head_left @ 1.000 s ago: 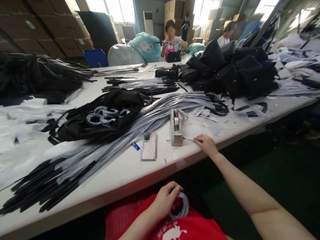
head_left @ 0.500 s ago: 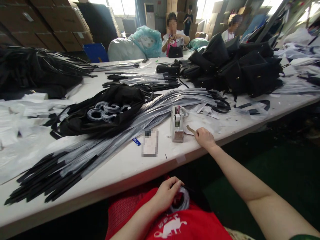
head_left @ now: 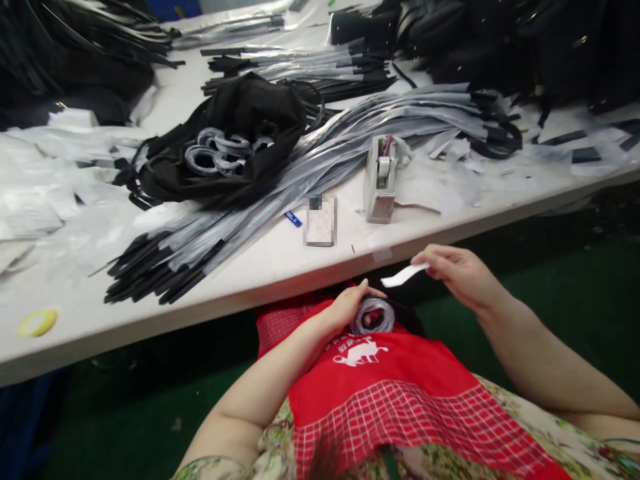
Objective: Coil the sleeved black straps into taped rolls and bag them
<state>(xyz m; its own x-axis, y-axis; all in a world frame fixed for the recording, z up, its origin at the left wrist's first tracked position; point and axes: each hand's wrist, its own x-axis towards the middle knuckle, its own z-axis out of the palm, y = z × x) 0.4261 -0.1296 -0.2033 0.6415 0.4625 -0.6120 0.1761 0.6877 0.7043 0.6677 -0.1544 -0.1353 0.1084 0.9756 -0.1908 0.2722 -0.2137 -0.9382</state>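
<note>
While the right hand (head_left: 460, 270) pinches a narrow white flexible strip (head_left: 401, 276), long axis roughly 2:30 to 8:30, the round grey plastic-wrapped coil (head_left: 387, 318) lies at eight o'clock, over the red cloth apron (head_left: 415, 363), grasped by the nearer left hand (head_left: 349, 305).

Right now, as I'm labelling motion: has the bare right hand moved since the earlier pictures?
Yes: against the boxy grey tape dispenser, the bare right hand has drawn away, back past the near edge of the white table.
</note>
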